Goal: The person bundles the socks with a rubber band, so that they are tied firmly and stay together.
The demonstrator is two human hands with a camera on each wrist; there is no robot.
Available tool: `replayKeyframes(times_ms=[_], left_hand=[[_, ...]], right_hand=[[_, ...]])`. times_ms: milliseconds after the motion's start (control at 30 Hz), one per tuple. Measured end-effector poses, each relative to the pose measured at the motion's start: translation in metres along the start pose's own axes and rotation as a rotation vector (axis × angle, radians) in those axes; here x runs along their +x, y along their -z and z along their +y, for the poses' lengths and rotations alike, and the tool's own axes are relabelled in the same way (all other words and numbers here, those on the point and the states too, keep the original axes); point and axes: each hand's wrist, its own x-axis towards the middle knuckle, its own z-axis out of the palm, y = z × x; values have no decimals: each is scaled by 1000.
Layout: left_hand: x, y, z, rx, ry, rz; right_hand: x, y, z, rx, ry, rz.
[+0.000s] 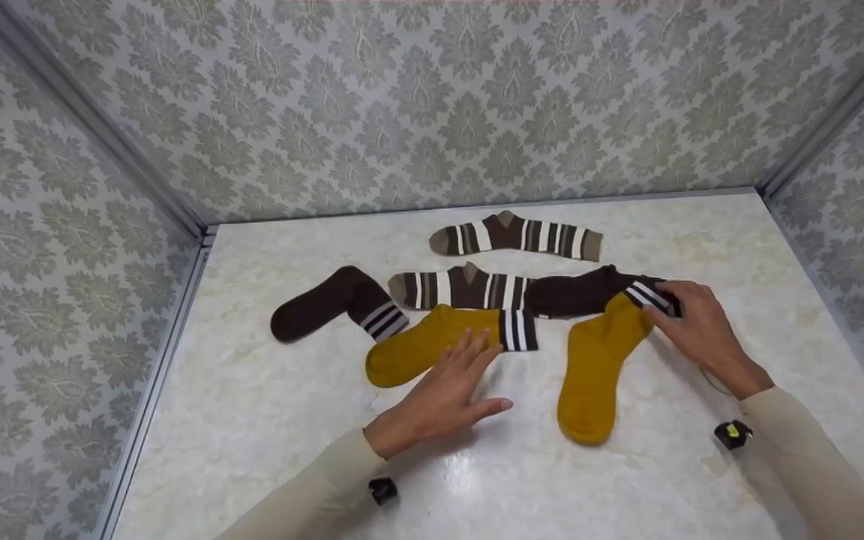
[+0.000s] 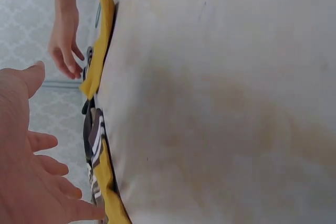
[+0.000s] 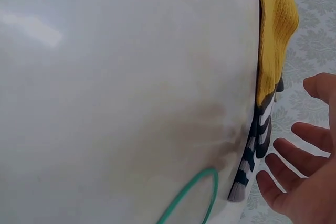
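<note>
Left hand (image 1: 439,397) open, fingers spread, empty, over left mustard sock (image 1: 402,352); contact unclear. Right hand (image 1: 702,330) loosely open, empty, at cuff of right mustard sock (image 1: 593,382), which overlaps dark sock (image 1: 567,295). Striped sock (image 1: 466,289) just beyond left mustard sock, on table (image 1: 222,420).

head view: left arm (image 1: 304,491) extends from lower left | left hand (image 1: 439,397) back up, fingers (image 1: 469,349) spread, thumb (image 1: 493,407) out sideways | right arm (image 1: 814,450) from lower right | right hand (image 1: 702,326) back up, fingers apart, loosely bent
</note>
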Motion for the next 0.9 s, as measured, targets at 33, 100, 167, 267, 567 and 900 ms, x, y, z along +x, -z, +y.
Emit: replayKeyframes(times_ms=[33,100,167,267,567,900], left_hand=[[1,-2,2,-4,-11,-1],[4,-5,6,-16,-30,-8],[8,-8,10,-23,-46,-16],[14,-12,16,-19,-72,-23],[36,-30,40,13,-149,-30],[57,-51,55,-152,-17,-6]], right_hand=[[1,0,0,2,1,0],[2,-1,1,5,2,-1],[3,-1,1,5,4,2],[4,-2,3,10,6,3],[7,-4,10,33,-34,-25],[13,-8,16,49,-33,-22]])
